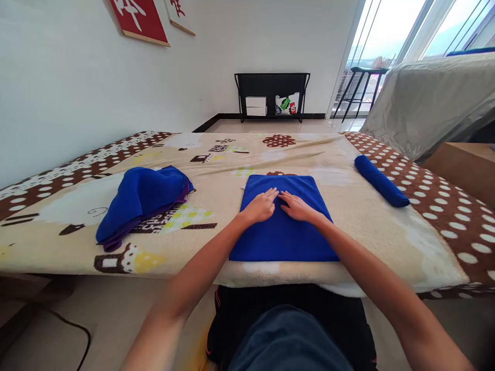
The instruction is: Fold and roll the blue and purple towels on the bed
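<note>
A blue towel lies spread flat in front of me, close to the near edge of the blanket-covered bed. My left hand rests palm down on its middle, fingers stretched out. Beside it, my right hand also lies flat on the cloth, the fingertips of both hands almost meeting. To the left sits a crumpled heap of blue and purple towels. Off to the right is a rolled blue towel, set at a slant.
The patterned blanket has brown dotted borders. Beyond it stand a black rack with a white box, and a dark stool by the window. A grey-covered bulky item and a brown box are at the right.
</note>
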`<act>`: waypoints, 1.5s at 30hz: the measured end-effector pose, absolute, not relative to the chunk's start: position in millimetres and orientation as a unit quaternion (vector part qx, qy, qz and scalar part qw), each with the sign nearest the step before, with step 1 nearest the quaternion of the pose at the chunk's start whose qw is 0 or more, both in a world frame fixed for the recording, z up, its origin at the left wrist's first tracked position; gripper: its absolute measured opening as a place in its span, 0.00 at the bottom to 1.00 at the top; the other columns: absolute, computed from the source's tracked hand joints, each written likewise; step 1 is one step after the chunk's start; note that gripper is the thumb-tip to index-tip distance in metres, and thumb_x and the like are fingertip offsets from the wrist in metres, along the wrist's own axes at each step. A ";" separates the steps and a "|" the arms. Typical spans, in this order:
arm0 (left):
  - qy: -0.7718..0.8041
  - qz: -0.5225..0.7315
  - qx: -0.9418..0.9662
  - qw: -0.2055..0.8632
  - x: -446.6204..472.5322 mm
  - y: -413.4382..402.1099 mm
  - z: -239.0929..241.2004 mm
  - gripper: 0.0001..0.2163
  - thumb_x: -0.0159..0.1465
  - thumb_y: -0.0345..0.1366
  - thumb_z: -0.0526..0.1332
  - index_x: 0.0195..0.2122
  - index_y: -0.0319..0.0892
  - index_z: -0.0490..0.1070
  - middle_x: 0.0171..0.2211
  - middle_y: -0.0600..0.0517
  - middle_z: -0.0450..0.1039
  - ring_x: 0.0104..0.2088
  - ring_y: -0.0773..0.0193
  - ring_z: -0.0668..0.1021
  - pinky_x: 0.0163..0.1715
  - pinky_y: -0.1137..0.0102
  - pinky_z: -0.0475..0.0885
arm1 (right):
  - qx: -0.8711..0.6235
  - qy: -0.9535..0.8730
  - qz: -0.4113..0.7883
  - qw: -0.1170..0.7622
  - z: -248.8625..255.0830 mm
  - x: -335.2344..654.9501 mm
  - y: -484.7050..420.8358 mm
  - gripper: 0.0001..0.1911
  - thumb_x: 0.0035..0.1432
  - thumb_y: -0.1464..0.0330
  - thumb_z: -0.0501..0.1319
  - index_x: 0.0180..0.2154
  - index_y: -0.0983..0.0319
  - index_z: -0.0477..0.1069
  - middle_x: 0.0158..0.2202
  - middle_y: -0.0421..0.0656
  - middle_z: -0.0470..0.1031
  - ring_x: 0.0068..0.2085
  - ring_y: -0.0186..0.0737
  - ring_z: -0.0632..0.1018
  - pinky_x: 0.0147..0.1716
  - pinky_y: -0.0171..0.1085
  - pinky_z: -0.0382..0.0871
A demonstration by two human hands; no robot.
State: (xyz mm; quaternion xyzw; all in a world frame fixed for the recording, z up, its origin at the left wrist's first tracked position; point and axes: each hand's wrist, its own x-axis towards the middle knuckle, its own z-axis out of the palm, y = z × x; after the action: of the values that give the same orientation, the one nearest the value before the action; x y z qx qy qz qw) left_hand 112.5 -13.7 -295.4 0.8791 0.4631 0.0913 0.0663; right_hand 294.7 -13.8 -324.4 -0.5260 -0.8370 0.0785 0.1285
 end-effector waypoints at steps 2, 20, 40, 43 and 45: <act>0.479 0.085 0.871 0.071 129.8 28.5 -306.9 0.28 0.66 0.29 0.48 0.68 0.33 0.54 0.70 0.43 0.51 0.70 0.61 0.56 0.67 0.64 0.53 | -0.545 -0.822 0.063 0.154 -328.3 282.4 20.9 0.24 0.68 0.62 0.57 0.62 0.63 0.63 0.65 0.50 0.62 0.64 0.48 0.65 0.62 0.54 0.60; 0.685 0.101 0.721 0.027 135.8 101.5 -328.9 0.28 0.68 0.39 0.46 0.68 0.33 0.56 0.69 0.37 0.54 0.70 0.46 0.54 0.67 0.43 0.38 | -0.710 -0.689 0.021 0.148 -340.4 311.9 89.7 0.30 0.68 0.67 0.42 0.66 0.75 0.54 0.70 0.60 0.50 0.71 0.52 0.52 0.68 0.54 0.40; 0.730 0.130 0.671 0.015 102.8 91.9 -336.9 0.30 0.70 0.50 0.41 0.68 0.41 0.55 0.70 0.42 0.50 0.70 0.52 0.55 0.67 0.47 0.49 | -0.736 -0.661 0.025 0.147 -351.8 348.2 78.7 0.33 0.70 0.55 0.41 0.67 0.70 0.55 0.69 0.55 0.55 0.70 0.47 0.56 0.66 0.50 0.48; 0.734 0.131 0.666 0.001 103.6 87.3 -333.3 0.29 0.70 0.49 0.42 0.67 0.38 0.57 0.69 0.39 0.53 0.69 0.49 0.56 0.67 0.45 0.46 | -0.752 -0.639 0.008 0.160 -346.1 340.2 71.2 0.34 0.70 0.58 0.41 0.66 0.76 0.55 0.67 0.64 0.55 0.69 0.56 0.57 0.64 0.57 0.49; 0.738 0.133 0.661 -0.014 110.4 84.6 -330.6 0.29 0.70 0.47 0.43 0.66 0.33 0.59 0.68 0.34 0.55 0.70 0.44 0.55 0.67 0.40 0.40 | -0.748 -0.641 -0.007 0.172 -342.0 330.7 67.3 0.33 0.70 0.61 0.42 0.65 0.80 0.54 0.67 0.67 0.52 0.70 0.59 0.54 0.65 0.59 0.46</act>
State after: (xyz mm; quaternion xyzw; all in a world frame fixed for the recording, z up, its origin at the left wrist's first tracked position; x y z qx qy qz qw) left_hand 110.4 84.6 -330.6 0.6612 0.7382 0.1333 -0.0140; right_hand 330.7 67.3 -342.0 -0.7476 -0.6414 -0.0070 0.1725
